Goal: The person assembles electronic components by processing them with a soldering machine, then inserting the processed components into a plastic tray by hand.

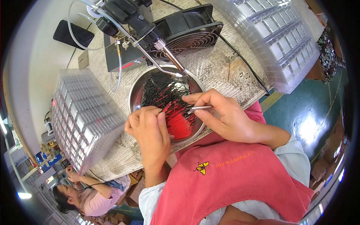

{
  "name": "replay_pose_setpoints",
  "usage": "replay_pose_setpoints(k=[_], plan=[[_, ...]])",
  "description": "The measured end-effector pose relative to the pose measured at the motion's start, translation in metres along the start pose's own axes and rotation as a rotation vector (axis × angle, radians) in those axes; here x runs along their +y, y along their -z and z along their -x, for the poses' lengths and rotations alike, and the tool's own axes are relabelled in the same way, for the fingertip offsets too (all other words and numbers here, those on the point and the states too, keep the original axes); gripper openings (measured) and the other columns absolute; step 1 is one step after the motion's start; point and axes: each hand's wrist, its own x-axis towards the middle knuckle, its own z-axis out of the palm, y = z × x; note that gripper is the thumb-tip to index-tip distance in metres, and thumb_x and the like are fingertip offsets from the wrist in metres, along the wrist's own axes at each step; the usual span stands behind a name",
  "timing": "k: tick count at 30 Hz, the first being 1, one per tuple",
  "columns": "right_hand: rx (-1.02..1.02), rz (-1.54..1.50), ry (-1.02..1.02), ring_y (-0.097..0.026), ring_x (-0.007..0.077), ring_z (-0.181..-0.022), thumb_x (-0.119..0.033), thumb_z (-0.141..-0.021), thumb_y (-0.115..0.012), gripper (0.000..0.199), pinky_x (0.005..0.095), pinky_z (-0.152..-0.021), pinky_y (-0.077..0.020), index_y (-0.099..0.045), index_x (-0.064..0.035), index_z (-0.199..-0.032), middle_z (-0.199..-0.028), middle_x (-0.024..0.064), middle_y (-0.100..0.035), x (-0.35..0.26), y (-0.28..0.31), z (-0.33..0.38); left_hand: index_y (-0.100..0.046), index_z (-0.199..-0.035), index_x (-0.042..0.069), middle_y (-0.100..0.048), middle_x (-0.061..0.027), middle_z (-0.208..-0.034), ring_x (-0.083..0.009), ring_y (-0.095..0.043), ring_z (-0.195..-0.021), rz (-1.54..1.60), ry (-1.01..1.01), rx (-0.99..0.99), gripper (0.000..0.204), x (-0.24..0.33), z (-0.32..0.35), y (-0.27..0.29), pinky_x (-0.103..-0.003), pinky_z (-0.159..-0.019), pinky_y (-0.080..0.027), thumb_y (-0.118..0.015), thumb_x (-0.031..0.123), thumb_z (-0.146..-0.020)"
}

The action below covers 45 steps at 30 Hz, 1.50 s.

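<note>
Over a round metal bowl [132, 90] full of thin wires, both my hands are at work. Black wires [153, 88] fill the far side of the bowl, and a bundle of red wires [179, 125] lies at its near side. My left hand [150, 129] pinches thumb and fingers together at the bowl's left; what is between the fingertips is too small to make out. My right hand [227, 118] grips a small flat silver-white piece [202, 108] between thumb and fingers. Just beyond the hands, a soldering iron [170, 56] on a stand points down over the bowl, a thin feed tube [153, 62] beside its tip.
Stacked clear plastic trays with white parts stand at the left [80, 116] and far right [279, 41]. A black fan [187, 32] and a control box [125, 58] sit behind the bowl. A phone [74, 34] lies at the far left. Another person [92, 193] works at lower left.
</note>
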Motion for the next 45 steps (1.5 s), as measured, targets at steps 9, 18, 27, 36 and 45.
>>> replay_pose_setpoints(k=[9, 18, 27, 36, 45], plan=[[0.051, -0.242, -0.195, -0.062, 0.0076, -0.075, -0.008, -0.093, -0.058, 0.015, 0.0224, -0.065, -0.0493, -0.053, -0.0002, -0.104, -0.086, 0.0053, -0.064, -0.002, 0.015, -0.001, -0.056, -0.094, 0.007, -0.059, -0.0048, -0.098, -0.0248, -0.047, -0.096, 0.118, 0.002, 0.007, 0.006, 0.007, -0.009, -0.002, -0.041, -0.092, -0.027, -0.056, 0.012, -0.089], [0.192, -0.231, -0.166, -0.059, 0.0082, -0.078, -0.008, -0.094, -0.055, 0.026, 0.0235, -0.070, -0.0485, -0.045, 0.0000, -0.117, -0.090, 0.0044, -0.061, -0.016, 0.028, -0.020, -0.055, -0.093, 0.006, -0.057, -0.0056, -0.100, -0.0255, -0.046, -0.098, 0.235, -0.035, 0.040, 0.006, 0.021, -0.028, -0.011, -0.041, -0.092, -0.026, -0.055, 0.012, -0.089], [0.217, -0.142, -0.071, -0.063, 0.0104, -0.074, -0.008, -0.092, -0.057, 0.028, 0.0260, -0.065, -0.0511, -0.047, 0.0004, -0.117, -0.084, 0.0073, -0.064, -0.016, 0.020, -0.031, -0.055, -0.091, 0.006, -0.058, -0.0060, -0.099, -0.0261, -0.046, -0.097, 0.239, -0.029, 0.045, 0.006, 0.026, -0.032, -0.006, -0.041, -0.093, -0.026, -0.056, 0.010, -0.087], [0.210, -0.111, -0.046, -0.063, 0.0104, -0.076, -0.006, -0.092, -0.056, 0.027, 0.0266, -0.067, -0.0514, -0.047, 0.0010, -0.117, -0.088, 0.0073, -0.063, -0.018, 0.017, -0.034, -0.055, -0.090, 0.006, -0.058, -0.0058, -0.099, -0.0258, -0.045, -0.098, 0.259, -0.015, 0.060, 0.005, 0.024, -0.034, -0.005, -0.041, -0.093, -0.026, -0.055, 0.010, -0.088], [0.221, -0.104, -0.018, -0.063, 0.0112, -0.075, -0.005, -0.092, -0.056, 0.027, 0.0265, -0.067, -0.0515, -0.047, 0.0011, -0.117, -0.087, 0.0073, -0.063, -0.019, 0.016, -0.033, -0.056, -0.089, 0.006, -0.057, -0.0052, -0.097, -0.0255, -0.045, -0.097, 0.261, -0.026, 0.067, 0.005, 0.026, -0.037, -0.004, -0.040, -0.092, -0.026, -0.055, 0.011, -0.089]])
